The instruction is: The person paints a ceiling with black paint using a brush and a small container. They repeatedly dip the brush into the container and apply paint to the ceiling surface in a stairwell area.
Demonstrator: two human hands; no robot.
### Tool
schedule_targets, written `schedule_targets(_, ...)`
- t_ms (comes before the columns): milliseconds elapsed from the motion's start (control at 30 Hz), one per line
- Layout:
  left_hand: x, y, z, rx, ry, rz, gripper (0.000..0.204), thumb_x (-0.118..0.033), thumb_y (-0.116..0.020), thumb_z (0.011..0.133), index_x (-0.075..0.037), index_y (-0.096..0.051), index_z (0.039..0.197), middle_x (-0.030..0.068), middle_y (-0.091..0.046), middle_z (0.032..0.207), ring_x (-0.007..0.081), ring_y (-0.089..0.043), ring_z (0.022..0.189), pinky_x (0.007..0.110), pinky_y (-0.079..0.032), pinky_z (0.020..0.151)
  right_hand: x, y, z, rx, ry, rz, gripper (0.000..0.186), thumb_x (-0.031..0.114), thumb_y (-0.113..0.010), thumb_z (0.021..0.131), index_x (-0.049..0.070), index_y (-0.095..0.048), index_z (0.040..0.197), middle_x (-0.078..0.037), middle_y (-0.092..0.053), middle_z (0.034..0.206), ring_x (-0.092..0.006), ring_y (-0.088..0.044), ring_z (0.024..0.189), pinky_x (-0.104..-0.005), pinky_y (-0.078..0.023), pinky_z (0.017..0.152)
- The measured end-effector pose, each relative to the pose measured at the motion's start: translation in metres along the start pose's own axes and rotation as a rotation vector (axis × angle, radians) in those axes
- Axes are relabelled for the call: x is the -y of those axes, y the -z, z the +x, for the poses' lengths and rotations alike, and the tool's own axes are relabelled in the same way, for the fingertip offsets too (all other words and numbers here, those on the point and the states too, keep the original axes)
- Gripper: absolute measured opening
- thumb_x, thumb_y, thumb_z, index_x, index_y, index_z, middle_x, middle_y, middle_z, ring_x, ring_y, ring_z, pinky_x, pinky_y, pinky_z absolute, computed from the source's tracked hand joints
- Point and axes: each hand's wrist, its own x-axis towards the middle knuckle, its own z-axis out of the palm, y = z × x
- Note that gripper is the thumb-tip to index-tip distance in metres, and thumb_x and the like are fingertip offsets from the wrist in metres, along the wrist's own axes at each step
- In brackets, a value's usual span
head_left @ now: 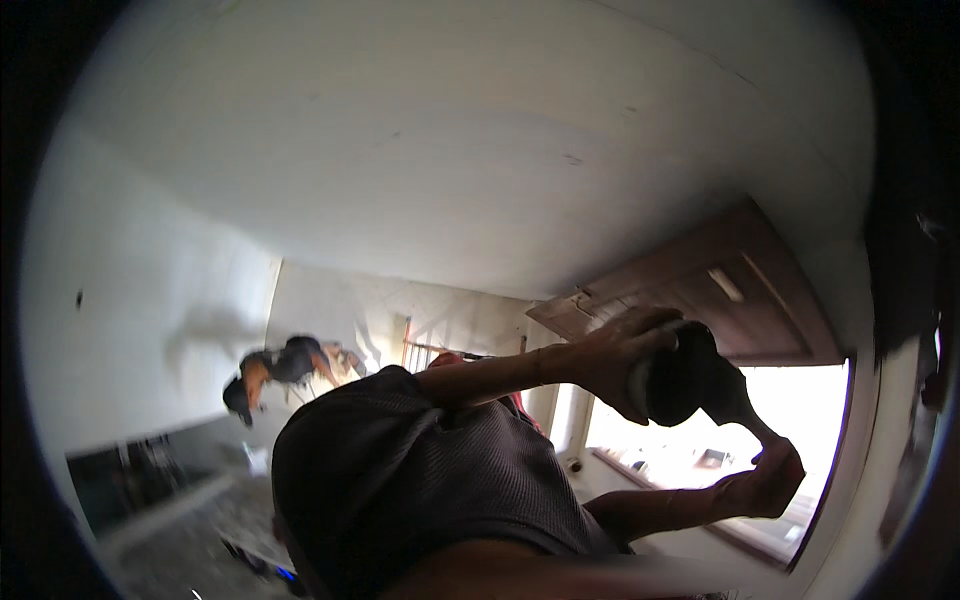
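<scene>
Both of my arms reach out to the right, past my dark shirt, toward a dark hand-held tool [690,375]. It has a thick round head with a pale rim and narrows to a thin neck. Against the bright opening it is mostly a silhouette, so its exact kind is unclear. My left hand [625,355], the upper one, is closed around the round head, with fingers over its top and pale side. Lower and farther right, my right hand [775,480] is closed at the end of the thin neck.
Behind the tool are a brown panelled wooden door [740,285] and a bright opening [800,410]. A pale surface with small dark marks [480,130] fills the upper view. On the left, another person in dark clothes [285,365] appears tilted. Near the middle is an orange frame [408,340].
</scene>
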Motion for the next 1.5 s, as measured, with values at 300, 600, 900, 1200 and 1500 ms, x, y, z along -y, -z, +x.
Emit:
schedule_targets(300, 0.001, 0.02, 0.009, -0.213, 0.072, 0.271, 0.121, -0.051, -0.096, 0.048, -0.014, -0.033, 0.144, 0.0315, -0.038, 0.143, 0.0512, -0.042, 0.132, 0.062, -0.041, 0.104, -0.035, -0.076, 0.033, 0.136, 0.15, 0.11, 0.036, 0.026, -0.072, 0.092, -0.003, -0.065, 0.071, -0.009, -0.058, 0.065, -0.0164, -0.055, 0.055, -0.0285, -0.04, 0.047)
schedule_targets(600, -0.008, 0.061, -0.006, -0.429, 0.068, 0.485, 0.117, -0.055, -0.095, 0.052, -0.022, -0.029, 0.143, 0.0329, -0.037, 0.142, 0.052, -0.043, 0.131, 0.065, -0.04, 0.103, -0.015, -0.146, 0.052, 0.184, 0.203, 0.072, 0.035, 0.028, -0.077, 0.088, -0.005, -0.069, 0.081, -0.013, -0.067, 0.075, -0.0184, -0.059, 0.058, -0.0298, -0.046, 0.048)
schedule_targets(900, -0.013, 0.082, -0.018, -0.443, 0.248, 0.611, 0.112, -0.054, -0.096, 0.053, -0.023, -0.03, 0.138, 0.0333, -0.037, 0.143, 0.0534, -0.042, 0.132, 0.065, -0.042, 0.103, -0.02, -0.194, 0.036, 0.165, 0.47, 0.342, 0.039, 0.034, -0.075, 0.09, -0.005, -0.073, 0.09, -0.017, -0.072, 0.089, -0.0245, -0.069, 0.077, -0.0356, -0.057, 0.067)
schedule_targets(1200, 0.014, 0.086, -0.009, -0.449, 0.179, 0.525, 0.104, -0.047, -0.098, 0.048, -0.016, -0.044, 0.131, 0.0309, -0.04, 0.144, 0.0525, -0.043, 0.132, 0.061, -0.046, 0.103, -0.06, -0.192, 0.03, 0.31, 0.423, -0.031, 0.038, 0.04, -0.072, 0.09, 0.002, -0.074, 0.092, -0.012, -0.072, 0.08, -0.0267, -0.068, 0.068, -0.037, -0.054, 0.063)
schedule_targets(1500, 0.053, 0.089, 0.033, -0.327, 0.073, 0.448, 0.108, -0.046, -0.099, 0.048, -0.018, -0.039, 0.133, 0.0292, -0.044, 0.142, 0.0503, -0.05, 0.127, 0.059, -0.049, 0.099, -0.015, -0.197, 0.043, 0.232, -0.038, 0.48, 0.031, 0.029, -0.083, 0.08, 0.001, -0.074, 0.089, -0.008, -0.074, 0.077, -0.0177, -0.069, 0.069, -0.0278, -0.052, 0.066)
